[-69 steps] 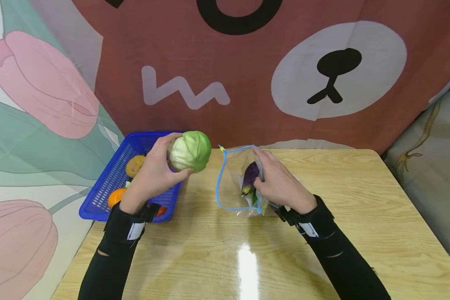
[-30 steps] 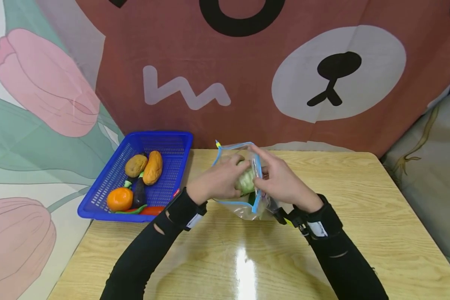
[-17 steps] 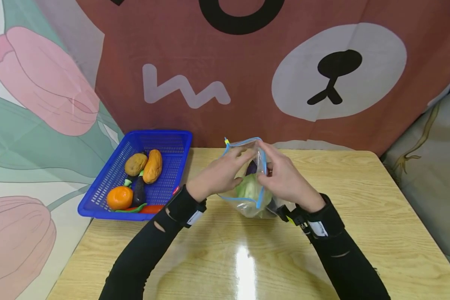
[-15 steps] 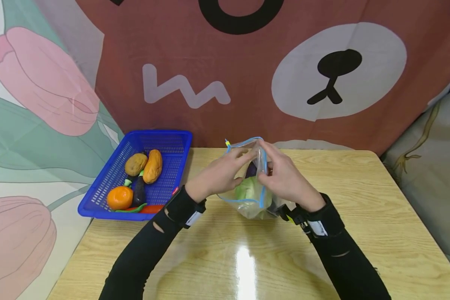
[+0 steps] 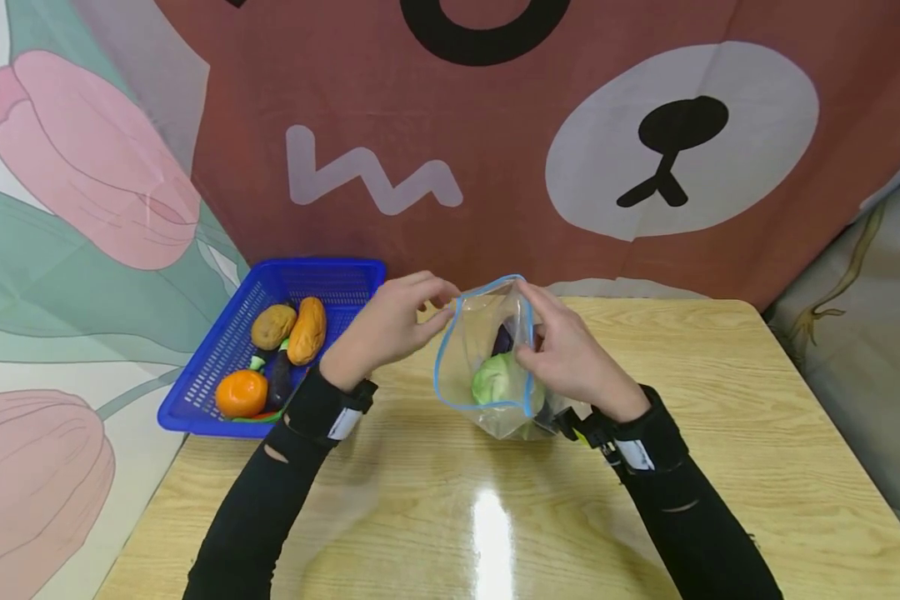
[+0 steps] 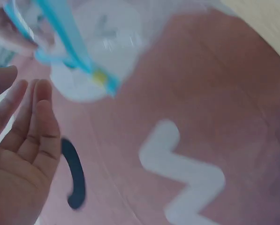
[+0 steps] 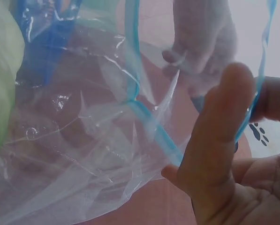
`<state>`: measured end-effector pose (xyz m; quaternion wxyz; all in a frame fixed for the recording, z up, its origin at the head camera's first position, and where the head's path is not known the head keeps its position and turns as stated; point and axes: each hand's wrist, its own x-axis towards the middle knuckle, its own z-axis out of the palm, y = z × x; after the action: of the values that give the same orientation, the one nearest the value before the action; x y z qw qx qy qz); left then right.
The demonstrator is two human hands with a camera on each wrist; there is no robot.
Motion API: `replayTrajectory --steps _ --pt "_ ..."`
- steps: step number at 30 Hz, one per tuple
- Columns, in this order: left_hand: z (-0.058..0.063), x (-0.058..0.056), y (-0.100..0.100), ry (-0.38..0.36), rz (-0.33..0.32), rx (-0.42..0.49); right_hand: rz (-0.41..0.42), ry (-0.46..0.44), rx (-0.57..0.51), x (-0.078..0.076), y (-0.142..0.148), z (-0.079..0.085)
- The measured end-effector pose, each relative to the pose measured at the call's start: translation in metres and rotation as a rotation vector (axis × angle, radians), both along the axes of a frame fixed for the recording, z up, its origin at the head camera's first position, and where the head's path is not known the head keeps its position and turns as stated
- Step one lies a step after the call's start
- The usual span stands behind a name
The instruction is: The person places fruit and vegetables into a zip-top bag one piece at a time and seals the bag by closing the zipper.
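Observation:
A clear zip bag (image 5: pixel 453 406) with a blue rim stands on the table, its mouth facing left. Inside it are a green cabbage (image 5: pixel 492 380) and a dark purple eggplant (image 5: pixel 503 340). My right hand (image 5: pixel 573 358) grips the bag's right rim between thumb and fingers. My left hand (image 5: pixel 390 327) is at the bag's upper left corner, fingertips close to the rim. In the left wrist view that hand (image 6: pixel 25 150) has its thumb apart from loosely bent fingers, nothing between them, beside the bag's yellow slider (image 6: pixel 100 77).
At the left, a blue basket (image 5: pixel 174 415) holds a potato (image 5: pixel 273 327), a wrinkled yellow-orange gourd (image 5: pixel 307 332), an orange fruit (image 5: pixel 242 393), a dark eggplant (image 5: pixel 278 385) and a pepper. A printed cloth (image 5: pixel 495 150) hangs behind the wooden table (image 5: pixel 720 417).
My left hand carried the cabbage from beside the basket into the bag, let it go and drew back left to the rim. My right hand stays on the bag, whose mouth now shows wider.

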<state>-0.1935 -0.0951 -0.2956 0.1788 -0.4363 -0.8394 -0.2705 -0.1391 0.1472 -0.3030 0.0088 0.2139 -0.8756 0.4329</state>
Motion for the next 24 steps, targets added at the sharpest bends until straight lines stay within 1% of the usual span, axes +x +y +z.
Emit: replayTrajectory --steps 4,7,9,13,17,20,24 --pt "0.004 -0.013 -0.027 -0.127 0.168 -0.024 0.004 -0.015 0.006 0.000 0.000 -0.001" --pt "0.004 -0.021 -0.044 -0.192 0.268 -0.041 0.008 -0.024 0.012 0.000 0.000 -0.003" --pt "0.004 -0.025 -0.053 -0.215 0.315 -0.050 0.012 -0.027 0.011 0.000 0.000 -0.004" --pt "0.003 -0.031 -0.066 -0.263 0.384 -0.071 0.013 -0.018 0.010 0.000 -0.001 -0.004" --pt "0.000 -0.038 -0.077 -0.328 0.479 -0.136 0.007 -0.016 0.016 0.000 -0.001 -0.004" --pt "-0.004 -0.044 -0.086 -0.374 0.567 -0.210 0.004 -0.012 0.017 0.001 0.000 -0.004" --pt "-0.017 -0.055 -0.099 -0.450 0.664 -0.293 0.007 -0.010 0.016 0.002 0.001 -0.004"
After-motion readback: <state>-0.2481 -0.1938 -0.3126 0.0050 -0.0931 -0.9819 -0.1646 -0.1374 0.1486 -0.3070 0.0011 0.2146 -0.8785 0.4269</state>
